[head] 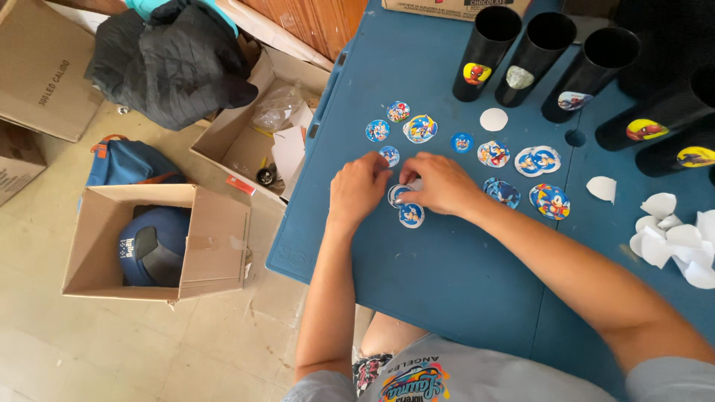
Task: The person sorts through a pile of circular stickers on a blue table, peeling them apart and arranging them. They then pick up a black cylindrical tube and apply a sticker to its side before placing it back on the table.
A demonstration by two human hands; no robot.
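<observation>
On the blue table (447,283), five far cups (532,48) already bear stickers, many stickers (421,128) lie loose, and both hands, left (357,187) and right (441,184), pinch one sticker (400,195) with curled fingers.

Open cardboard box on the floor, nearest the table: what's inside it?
Inside the cardboard box sits a dark blue cap or helmet-like thing with a black patch. Its lower part and the box floor are hidden by the box's walls.

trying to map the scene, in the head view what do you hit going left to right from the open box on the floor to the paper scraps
open cardboard box → left hand → round sticker below the hands → right hand → pair of round stickers → heap of white paper scraps
</observation>
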